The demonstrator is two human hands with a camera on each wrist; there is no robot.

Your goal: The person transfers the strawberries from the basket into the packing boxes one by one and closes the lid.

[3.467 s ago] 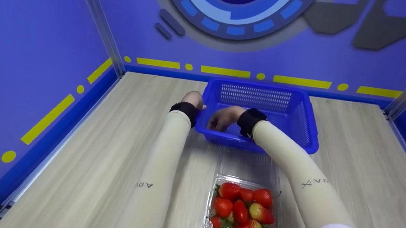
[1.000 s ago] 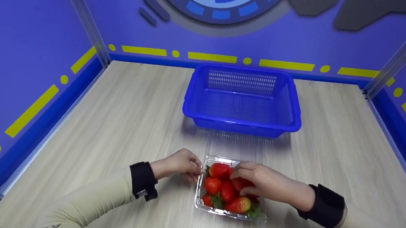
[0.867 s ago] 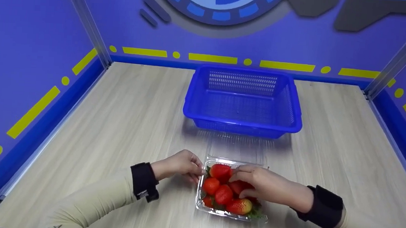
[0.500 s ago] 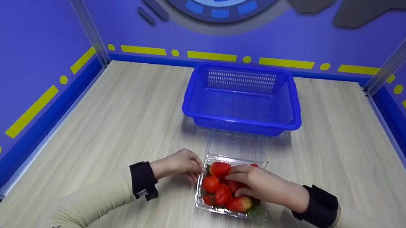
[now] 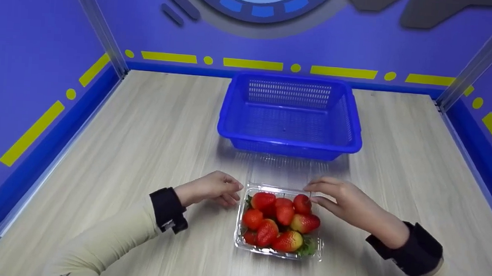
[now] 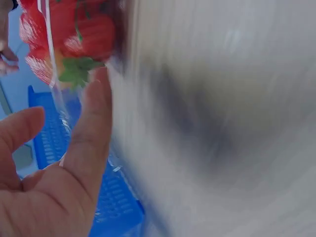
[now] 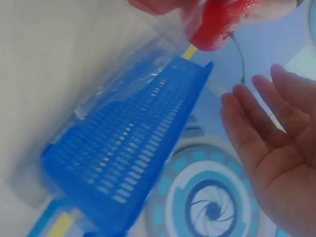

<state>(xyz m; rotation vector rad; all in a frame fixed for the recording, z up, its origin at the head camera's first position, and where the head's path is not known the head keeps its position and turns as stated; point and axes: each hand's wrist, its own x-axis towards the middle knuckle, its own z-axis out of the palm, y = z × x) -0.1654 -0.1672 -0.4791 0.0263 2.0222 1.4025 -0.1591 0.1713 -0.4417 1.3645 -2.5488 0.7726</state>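
A clear plastic clamshell box (image 5: 260, 251) stands on the table in the head view, full of red strawberries (image 5: 267, 233), some with pale yellow ends and green leaves. Its transparent lid (image 5: 280, 174) lies folded back toward the basket. My left hand (image 5: 211, 188) is beside the box's left wall, fingers loose; in the left wrist view a fingertip of the left hand (image 6: 74, 163) reaches the box side, though contact is unclear. My right hand (image 5: 346, 203) hovers by the back right corner with nothing in it. Its fingers are extended and apart in the right wrist view.
Behind the box stands a blue perforated plastic basket (image 5: 288, 145), with nothing visible inside. Blue panels with yellow dashes (image 5: 252, 64) enclose the wooden table (image 5: 166, 120) at the back and sides.
Both hands came from the basket to the box. My right hand was among the strawberries, some of which shifted, and has since lifted away to the right. My left hand stayed at the left wall.
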